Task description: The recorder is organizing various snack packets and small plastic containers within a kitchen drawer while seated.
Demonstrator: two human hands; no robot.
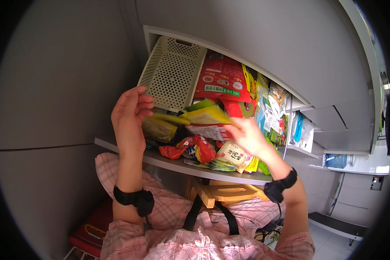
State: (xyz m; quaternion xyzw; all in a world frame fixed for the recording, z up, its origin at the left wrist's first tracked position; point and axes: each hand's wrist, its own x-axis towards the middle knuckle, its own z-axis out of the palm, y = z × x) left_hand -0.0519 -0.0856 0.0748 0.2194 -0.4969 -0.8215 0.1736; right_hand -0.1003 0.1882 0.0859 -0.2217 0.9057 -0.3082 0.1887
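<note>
Before me is a pulled-out drawer (195,171) full of food packets. My right hand (250,135), blurred by motion, grips the right end of a yellow packet (206,114) above the pile. My left hand (130,113) is raised over the drawer's left side with bent fingers apart, holding nothing. Beside its fingertips is a perforated cream plastic basket (174,73), with nothing visible inside. Below the hands lie a crumpled red bag (201,149), a clear packet of yellowish food (161,129) and a cream packet bearing writing (232,154). A large red pouch (224,79) lies right of the basket.
More packets fill the drawer's right side, including a light blue one (261,112). Another open drawer (302,131) lies farther right. A grey cabinet panel (58,81) stands close on the left. A wooden stool (230,191) is under the drawer's front edge.
</note>
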